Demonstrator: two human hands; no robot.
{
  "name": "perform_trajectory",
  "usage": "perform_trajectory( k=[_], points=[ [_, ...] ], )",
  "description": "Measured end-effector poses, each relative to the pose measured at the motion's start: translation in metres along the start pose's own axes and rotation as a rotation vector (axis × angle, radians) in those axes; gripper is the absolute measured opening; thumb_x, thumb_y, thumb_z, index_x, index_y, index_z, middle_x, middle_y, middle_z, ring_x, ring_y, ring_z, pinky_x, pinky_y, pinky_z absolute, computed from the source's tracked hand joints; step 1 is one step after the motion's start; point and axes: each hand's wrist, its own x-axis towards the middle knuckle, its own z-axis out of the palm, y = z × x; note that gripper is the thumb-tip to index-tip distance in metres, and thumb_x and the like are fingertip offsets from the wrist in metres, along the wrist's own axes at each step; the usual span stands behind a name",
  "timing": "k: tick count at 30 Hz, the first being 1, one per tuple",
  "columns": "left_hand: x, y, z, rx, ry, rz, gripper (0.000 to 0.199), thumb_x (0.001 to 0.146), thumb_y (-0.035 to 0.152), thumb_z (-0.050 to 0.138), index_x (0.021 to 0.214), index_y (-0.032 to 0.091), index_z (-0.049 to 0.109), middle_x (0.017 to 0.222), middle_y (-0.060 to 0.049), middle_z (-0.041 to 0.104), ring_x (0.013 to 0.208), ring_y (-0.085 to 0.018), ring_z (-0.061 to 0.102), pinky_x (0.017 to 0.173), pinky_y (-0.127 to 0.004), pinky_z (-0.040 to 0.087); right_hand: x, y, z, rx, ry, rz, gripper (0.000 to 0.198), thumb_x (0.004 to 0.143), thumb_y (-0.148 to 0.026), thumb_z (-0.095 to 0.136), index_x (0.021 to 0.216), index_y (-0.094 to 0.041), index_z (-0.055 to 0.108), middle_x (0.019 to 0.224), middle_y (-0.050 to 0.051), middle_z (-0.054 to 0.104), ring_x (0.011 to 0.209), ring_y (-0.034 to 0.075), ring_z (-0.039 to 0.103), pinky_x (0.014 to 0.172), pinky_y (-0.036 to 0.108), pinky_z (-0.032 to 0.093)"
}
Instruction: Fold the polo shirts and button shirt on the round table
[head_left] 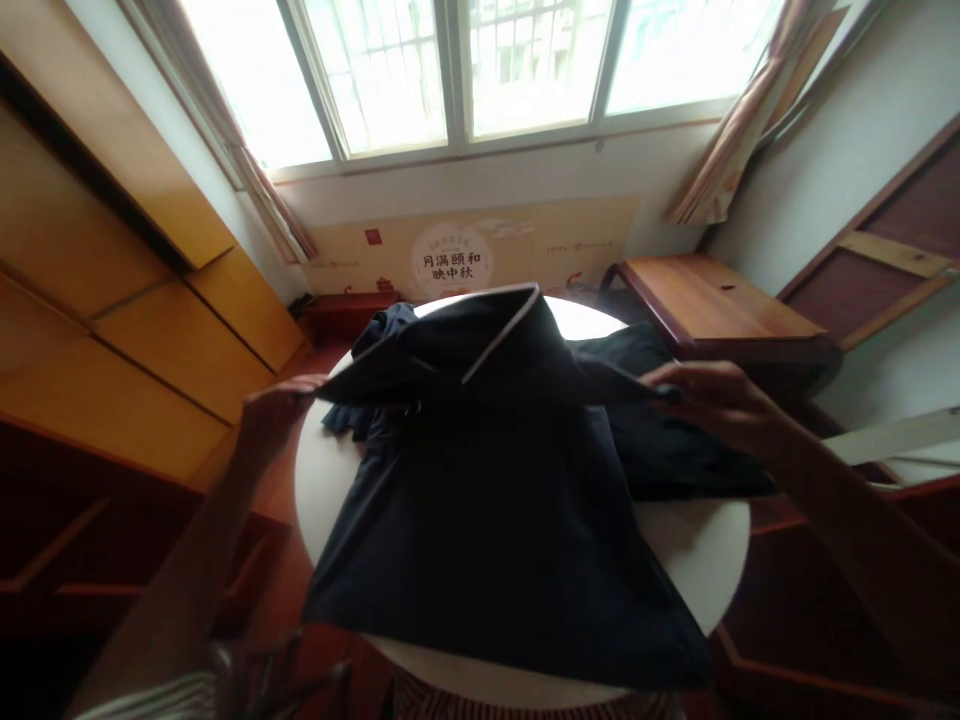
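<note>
Two hands (279, 402) (709, 393), one held garment (495, 520)

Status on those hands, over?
Left hand, right hand gripping dark garment at opposite sides. Lower part over white table. Other dark clothes beside it.

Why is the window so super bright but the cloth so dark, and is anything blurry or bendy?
Head view: daylight glare washes out the wide glass window; head view: the dark navy cloth garment looks nearly black in its middle, hiding detail; head view: the left hand and right hand look soft-edged; head view: the pale upright window frames splay outward at the sides.
</note>
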Motion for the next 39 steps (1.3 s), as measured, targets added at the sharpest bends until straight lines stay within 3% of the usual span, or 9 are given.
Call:
perform_trajectory(
  k=[5,10,15,18,22,24,28,33,39],
  points=[
    [-0.126,-0.011,-0.055,0.257,-0.426,-0.208,0.015,0.075,0.057,0.07,0.078,0.046,0.08,0.107,0.0,0.075,0.117,-0.031,0.062,0.103,-0.051,0.048,-0.095,0.036,0.017,-0.197,-0.586,0.108,0.023,0.08,-0.035,0.063,0.1,-0.035,0.076,0.103,0.016,0.075,0.109,0.021,0.068,0.119,0.041,0.02],
    [-0.164,-0.005,-0.057,0.334,-0.547,-0.449,0.023,0.077,0.052,0.067,0.082,0.036,0.083,0.129,-0.006,0.066,0.112,-0.03,0.064,0.099,-0.043,0.052,-0.128,0.06,0.036,-0.248,-0.486,0.207,0.02,0.069,-0.036,0.073,0.088,-0.038,0.077,0.1,0.016,0.075,0.112,0.026,0.067,0.117,0.046,0.027],
    [-0.131,0.02,-0.052,0.389,-0.807,-0.485,0.025,0.076,0.048,0.069,0.093,0.035,0.081,0.131,-0.008,0.065,0.119,-0.029,0.062,0.102,-0.039,0.05,-0.125,0.03,0.033,-0.257,-0.493,0.166,0.022,0.066,-0.033,0.073,0.087,-0.04,0.077,0.107,0.016,0.074,0.116,0.026,0.065,0.108,0.044,0.042],
    [-0.096,0.016,-0.037,0.442,-0.679,-0.395,0.038,0.079,0.052,0.065,0.108,0.031,0.078,0.127,-0.009,0.068,0.119,-0.029,0.062,0.101,-0.039,0.05,-0.098,0.008,0.03,-0.251,-0.525,0.025,0.028,0.079,-0.033,0.061,0.101,-0.039,0.076,0.128,0.011,0.066,0.128,0.025,0.057,0.107,0.042,0.044],
    [-0.046,-0.015,0.008,0.536,-0.378,-0.194,0.058,0.081,0.06,0.058,0.123,0.022,0.069,0.124,-0.013,0.068,0.109,-0.028,0.065,0.094,-0.04,0.054,-0.034,0.013,0.039,-0.405,-0.022,0.04,0.037,0.077,-0.047,0.065,0.107,-0.027,0.072,0.119,0.014,0.069,0.106,0.03,0.067,0.093,0.042,0.053],
    [-0.022,-0.029,0.032,0.616,-0.365,-0.088,0.064,0.079,0.061,0.06,0.129,0.021,0.065,0.125,-0.013,0.067,0.11,-0.028,0.064,0.094,-0.039,0.053,-0.003,0.027,0.046,-0.529,0.086,0.155,0.041,0.071,-0.053,0.071,0.099,-0.022,0.071,0.102,0.013,0.072,0.091,0.029,0.069,0.082,0.039,0.056],
    [0.01,-0.044,0.06,0.758,-0.528,-0.068,0.061,0.064,0.06,0.076,0.112,0.021,0.073,0.101,-0.01,0.073,0.106,-0.031,0.064,0.097,-0.037,0.051,0.027,0.047,0.055,-0.62,0.001,0.176,0.033,0.072,-0.052,0.072,0.068,-0.02,0.065,0.076,0.008,0.07,0.072,0.024,0.066,0.068,0.032,0.052],
    [0.017,-0.042,0.05,0.596,-0.619,-0.19,0.047,0.065,0.068,0.071,0.072,0.021,0.069,0.08,-0.006,0.067,0.08,-0.023,0.065,0.072,-0.029,0.054,0.027,0.046,0.059,-0.289,0.036,0.097,0.033,0.078,-0.052,0.065,0.076,-0.02,0.067,0.077,0.006,0.071,0.072,0.022,0.066,0.063,0.03,0.051],
    [0.012,-0.029,0.005,0.252,-0.268,-0.338,0.05,0.067,0.063,0.077,0.087,0.02,0.062,0.068,0.003,0.059,0.057,-0.012,0.055,0.05,-0.02,0.042,0.051,0.04,0.059,0.087,0.111,0.146,0.044,0.076,-0.059,0.073,0.095,-0.019,0.066,0.077,0.004,0.07,0.064,0.018,0.064,0.052,0.026,0.051]
  ],
)
